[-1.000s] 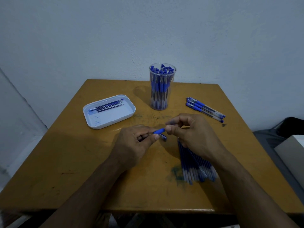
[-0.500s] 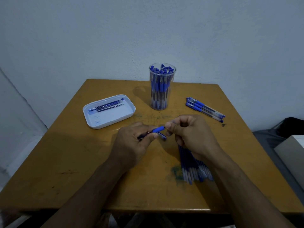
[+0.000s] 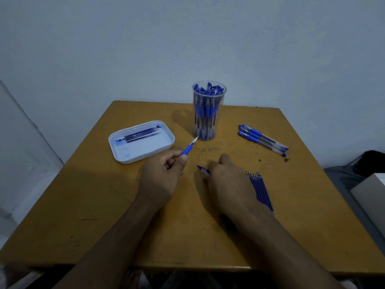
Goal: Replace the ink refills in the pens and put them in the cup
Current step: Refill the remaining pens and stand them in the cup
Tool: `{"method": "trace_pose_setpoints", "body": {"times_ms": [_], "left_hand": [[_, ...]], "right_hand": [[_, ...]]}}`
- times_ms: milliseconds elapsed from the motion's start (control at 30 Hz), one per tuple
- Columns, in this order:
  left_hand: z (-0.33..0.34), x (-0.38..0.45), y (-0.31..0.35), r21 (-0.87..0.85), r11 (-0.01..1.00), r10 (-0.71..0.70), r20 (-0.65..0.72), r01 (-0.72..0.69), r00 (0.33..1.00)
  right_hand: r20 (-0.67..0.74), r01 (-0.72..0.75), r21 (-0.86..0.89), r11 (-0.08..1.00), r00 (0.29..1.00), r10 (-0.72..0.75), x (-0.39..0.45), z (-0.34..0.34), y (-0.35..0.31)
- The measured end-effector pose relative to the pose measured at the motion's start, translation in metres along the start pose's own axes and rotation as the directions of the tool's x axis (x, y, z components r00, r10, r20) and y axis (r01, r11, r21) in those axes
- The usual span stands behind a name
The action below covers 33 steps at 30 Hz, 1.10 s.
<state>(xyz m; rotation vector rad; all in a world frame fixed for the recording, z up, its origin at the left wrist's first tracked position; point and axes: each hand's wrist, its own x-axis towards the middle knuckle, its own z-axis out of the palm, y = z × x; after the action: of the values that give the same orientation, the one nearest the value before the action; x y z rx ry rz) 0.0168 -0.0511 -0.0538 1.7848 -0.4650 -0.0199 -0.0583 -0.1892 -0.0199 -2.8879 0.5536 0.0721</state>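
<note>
A blue-gripped pen point(image 3: 189, 148) is being held in the curled fingers of the left hand point(image 3: 160, 180), its metal tip pointing up toward the clear cup point(image 3: 209, 110), which is packed with capped blue pens. A pen cap point(image 3: 203, 169) is being covered by the right hand point(image 3: 229, 180) on the bench point(image 3: 83, 205); its grip cannot be told. Refills point(image 3: 260, 189) are lying beside that hand, more in the white tray point(image 3: 141, 141). Four pens point(image 3: 262, 139) are lying at right. No writing is readable
</note>
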Motion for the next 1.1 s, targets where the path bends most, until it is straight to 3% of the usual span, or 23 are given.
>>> {"method": "trace_pose_setpoints", "body": {"times_ms": [100,233,433,633,700,933,1100], "left_hand": [[0.000,-0.001,0.001,-0.015,1.000,0.003,0.015,-0.003,1.000],[-0.002,-0.002,0.003,-0.056,0.998,0.031,0.039,-0.029,0.999],[0.003,-0.004,0.005,-0.080,0.995,0.072,0.134,-0.062,0.988],[0.006,-0.007,0.007,-0.133,0.989,0.095,0.210,-0.068,0.973],[0.007,-0.007,0.007,-0.132,0.989,0.095,0.209,-0.068,0.973],[0.009,-0.008,0.006,-0.084,0.993,0.102,0.214,-0.086,0.971],[0.008,-0.009,0.007,-0.078,0.991,0.120,0.217,-0.106,0.969]], "right_hand": [[-0.082,0.053,0.097,0.994,0.996,-0.045,-0.001,-0.001,0.002],[-0.214,0.129,0.425,0.896,0.976,-0.039,-0.002,-0.009,0.010],[-0.246,0.162,0.854,0.494,0.963,0.110,-0.001,-0.011,0.024],[-0.292,0.268,0.956,0.120,0.913,0.286,-0.006,-0.024,0.029],[-0.300,0.279,0.953,0.115,0.916,0.267,-0.007,-0.025,0.030],[-0.335,0.277,0.910,0.309,0.930,0.152,-0.010,-0.020,0.026],[-0.316,0.256,0.912,0.321,0.937,0.152,-0.010,-0.016,0.027]]}}
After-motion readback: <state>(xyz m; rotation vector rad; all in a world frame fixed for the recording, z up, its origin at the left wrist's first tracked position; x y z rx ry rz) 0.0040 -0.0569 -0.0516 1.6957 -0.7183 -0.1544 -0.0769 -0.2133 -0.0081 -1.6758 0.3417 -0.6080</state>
